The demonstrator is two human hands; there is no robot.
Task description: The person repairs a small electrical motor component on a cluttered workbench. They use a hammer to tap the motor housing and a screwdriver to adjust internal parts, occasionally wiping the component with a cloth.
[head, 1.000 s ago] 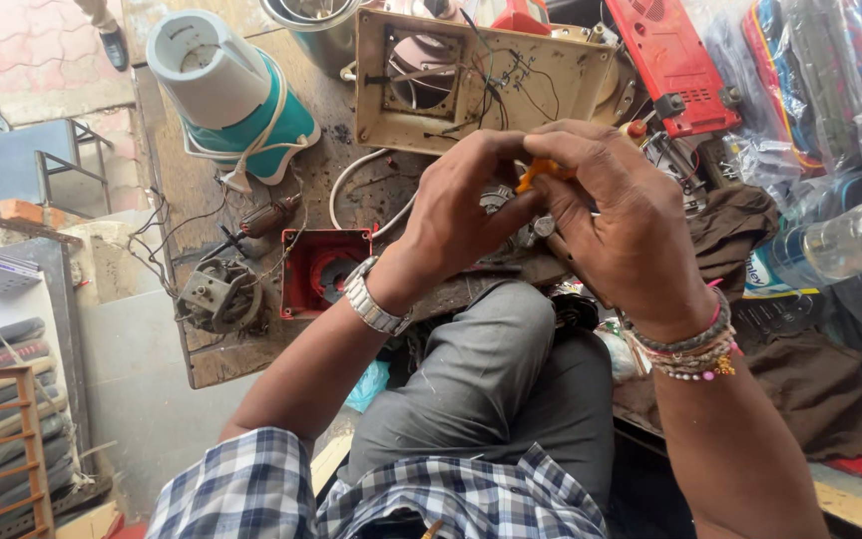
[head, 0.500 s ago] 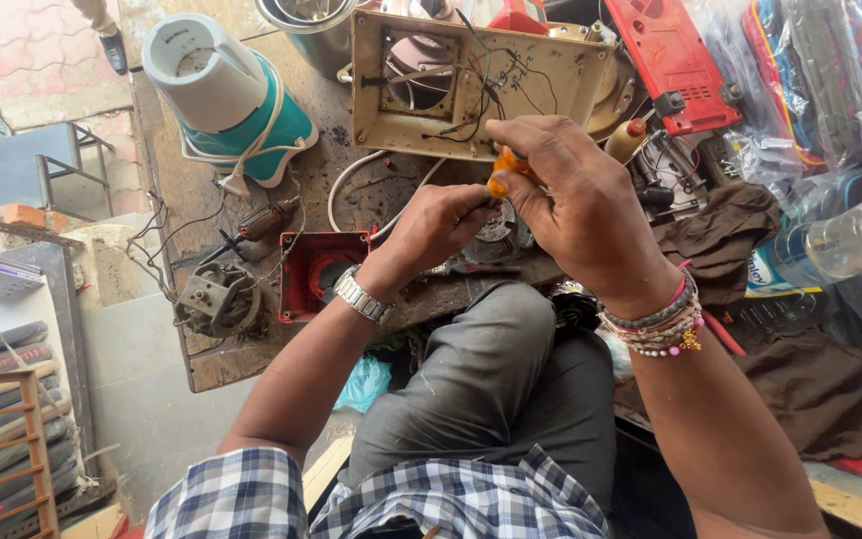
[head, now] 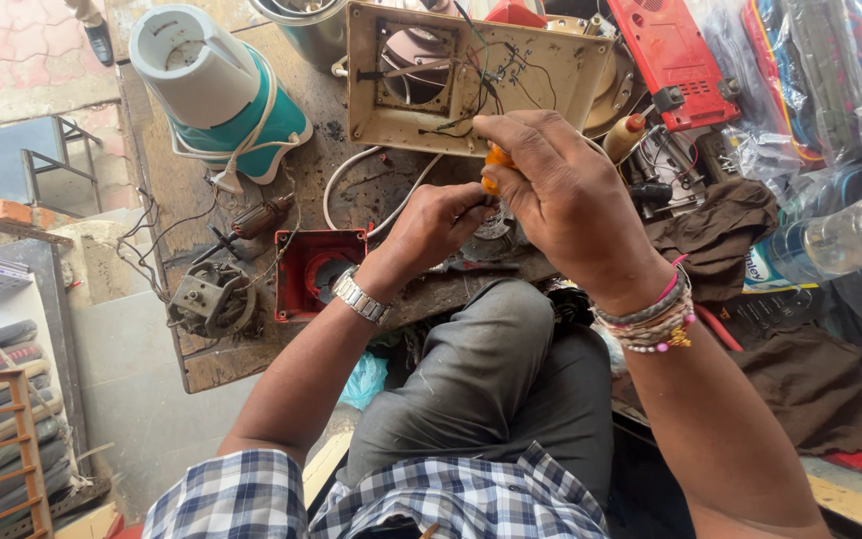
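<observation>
Right hand [head: 571,205] clamped on orange screwdriver handle [head: 496,165], left hand [head: 436,230] curled around a small metal part [head: 496,228] (mostly hidden) over the workbench [head: 212,359].

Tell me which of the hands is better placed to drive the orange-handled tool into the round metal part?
Right. The right hand grips the orange-handled tool from above; the left hand steadies the round metal part.

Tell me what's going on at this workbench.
A person sits at a worn wooden bench. Their right hand grips an orange-handled tool, working it on a small metal part that the left hand steadies. An open beige appliance casing, a red square housing and a white-and-teal mixer base lie around.
</observation>
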